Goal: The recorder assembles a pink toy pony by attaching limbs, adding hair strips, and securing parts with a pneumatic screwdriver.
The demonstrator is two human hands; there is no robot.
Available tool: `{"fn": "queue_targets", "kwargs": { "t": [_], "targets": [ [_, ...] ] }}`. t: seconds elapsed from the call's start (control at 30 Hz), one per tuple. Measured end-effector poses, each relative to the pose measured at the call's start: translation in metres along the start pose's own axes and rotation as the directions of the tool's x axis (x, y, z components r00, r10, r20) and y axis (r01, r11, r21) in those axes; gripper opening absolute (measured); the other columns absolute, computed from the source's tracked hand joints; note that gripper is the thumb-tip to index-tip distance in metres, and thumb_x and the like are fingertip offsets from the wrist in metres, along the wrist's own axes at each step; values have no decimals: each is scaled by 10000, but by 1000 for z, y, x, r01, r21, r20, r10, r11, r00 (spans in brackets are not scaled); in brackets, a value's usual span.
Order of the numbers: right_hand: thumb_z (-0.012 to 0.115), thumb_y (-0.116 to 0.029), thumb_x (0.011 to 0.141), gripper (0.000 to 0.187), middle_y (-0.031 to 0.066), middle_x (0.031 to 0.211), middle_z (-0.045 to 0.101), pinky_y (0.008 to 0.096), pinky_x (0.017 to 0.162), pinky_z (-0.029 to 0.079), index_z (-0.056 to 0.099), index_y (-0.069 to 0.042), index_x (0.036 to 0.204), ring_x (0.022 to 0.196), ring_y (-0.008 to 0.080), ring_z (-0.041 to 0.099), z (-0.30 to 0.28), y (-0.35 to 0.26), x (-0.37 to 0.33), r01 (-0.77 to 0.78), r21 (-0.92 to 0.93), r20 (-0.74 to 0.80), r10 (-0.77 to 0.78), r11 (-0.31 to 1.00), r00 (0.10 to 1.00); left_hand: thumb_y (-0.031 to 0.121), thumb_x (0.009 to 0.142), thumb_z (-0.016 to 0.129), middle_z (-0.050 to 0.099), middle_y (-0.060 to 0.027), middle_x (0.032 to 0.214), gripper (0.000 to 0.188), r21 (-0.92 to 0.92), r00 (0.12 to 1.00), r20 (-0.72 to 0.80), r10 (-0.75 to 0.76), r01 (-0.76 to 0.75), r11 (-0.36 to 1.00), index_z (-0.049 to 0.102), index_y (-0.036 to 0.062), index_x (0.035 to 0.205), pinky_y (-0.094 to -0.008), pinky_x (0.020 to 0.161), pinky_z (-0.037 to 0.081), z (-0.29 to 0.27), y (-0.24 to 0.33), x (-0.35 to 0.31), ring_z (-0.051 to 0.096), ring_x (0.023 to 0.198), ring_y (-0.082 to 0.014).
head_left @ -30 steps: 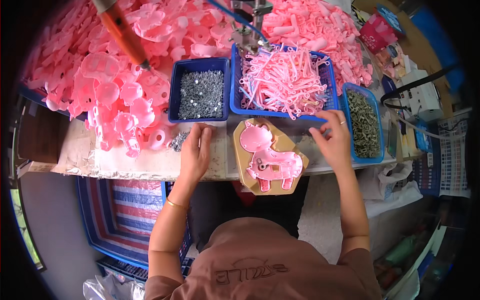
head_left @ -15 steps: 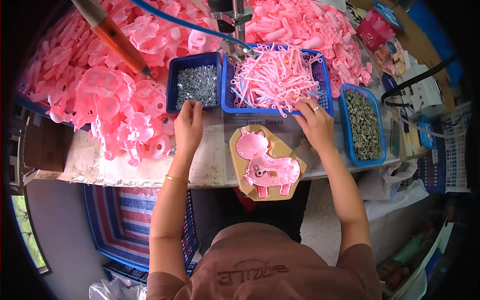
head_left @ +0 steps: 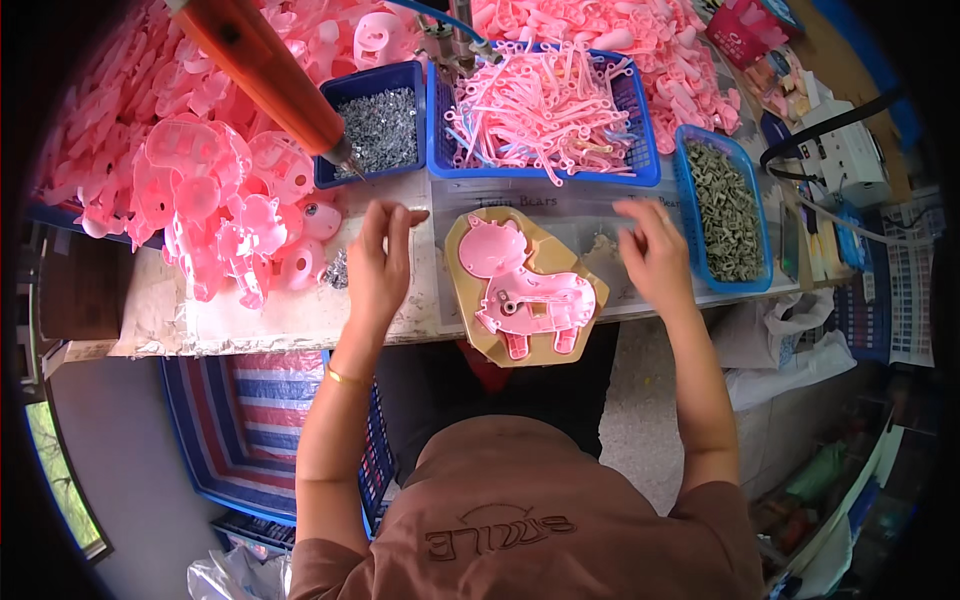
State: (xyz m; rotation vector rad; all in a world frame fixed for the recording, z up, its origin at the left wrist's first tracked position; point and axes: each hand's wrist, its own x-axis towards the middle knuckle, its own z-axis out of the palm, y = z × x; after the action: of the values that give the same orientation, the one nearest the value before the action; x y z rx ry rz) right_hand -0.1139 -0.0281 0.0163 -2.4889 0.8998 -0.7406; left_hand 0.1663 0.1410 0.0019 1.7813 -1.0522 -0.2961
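A pink animal-shaped plastic half-shell (head_left: 535,303) lies hollow side up in a tan holder (head_left: 474,335) at the table's front edge. A small metal ring-like part (head_left: 511,306) sits inside its body. My left hand (head_left: 380,265) is left of the holder, thumb and fingers drawn together; whatever they pinch is too small to make out. Right of the holder hovers my right hand (head_left: 657,258), fingers bent inward, their hold unclear. Beyond them stand a dark blue tray of small metal parts (head_left: 385,132) and a blue basket (head_left: 545,178) heaped with thin pink looped pieces.
An orange screwdriver-like tool (head_left: 265,75) hangs over the metal parts tray. Pink shells (head_left: 215,190) pile up at the left, more pink parts (head_left: 640,60) at the back. A light blue tray (head_left: 765,275) of grey-green pieces stands right, near a white box (head_left: 848,165).
My left hand has come away from the metal parts tray, and my right hand from the basket of pink pieces. The view has shifted, so the table sits higher in it.
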Motion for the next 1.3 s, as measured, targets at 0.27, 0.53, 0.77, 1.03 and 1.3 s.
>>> {"fn": "queue_targets", "kwargs": {
  "t": [0.27, 0.53, 0.77, 1.03, 1.3],
  "targets": [
    [902, -172, 594, 1077, 171, 1446, 426, 417, 1059, 400, 329, -110, 1504, 1284, 341, 476, -3, -28, -61, -265, 326, 495, 75, 908, 865, 168, 1058, 394, 577, -181, 1340, 213, -294, 967, 173, -187, 231, 928, 486, -12, 991, -313, 817, 560, 11, 21, -84, 599, 1182, -219],
    [909, -175, 585, 1083, 181, 1413, 474, 415, 1039, 413, 339, -126, 1504, 1262, 358, 488, 35, -45, -27, -92, 322, 408, -50, 942, 911, 171, 1036, 462, 654, -203, 1229, 228, -254, 966, -94, -239, 209, 944, 520, -30, 946, -303, 736, 521, 2, 3, -69, 646, 825, -137],
    [808, -150, 733, 901, 194, 1463, 414, 424, 1118, 333, 334, -86, 1497, 1358, 376, 384, 52, -72, -1, -74, 316, 452, -82, 946, 888, 154, 1042, 454, 622, -173, 1266, 190, -219, 964, -106, -244, 217, 951, 526, -18, 1009, -277, 783, 540, -29, -17, -55, 638, 999, -151],
    [687, -123, 858, 700, 180, 1484, 418, 404, 1116, 343, 349, -7, 1460, 1385, 280, 403, 37, -197, 111, 317, 662, 39, -454, 679, 890, 40, 961, 575, 680, -101, 977, 66, -483, 955, -46, -294, 237, 843, 547, -2, 1003, -252, 738, 533, -49, 3, -64, 641, 830, -121],
    [710, -200, 863, 604, 205, 1110, 645, 376, 888, 501, 412, 0, 1349, 1010, 309, 644, 73, -264, 235, 348, 766, -69, -468, 541, 881, 35, 878, 710, 708, -89, 919, 274, -505, 943, 41, -331, 305, 807, 645, -51, 1130, -244, 715, 534, -75, 6, -51, 648, 791, -116]
  ]
}}
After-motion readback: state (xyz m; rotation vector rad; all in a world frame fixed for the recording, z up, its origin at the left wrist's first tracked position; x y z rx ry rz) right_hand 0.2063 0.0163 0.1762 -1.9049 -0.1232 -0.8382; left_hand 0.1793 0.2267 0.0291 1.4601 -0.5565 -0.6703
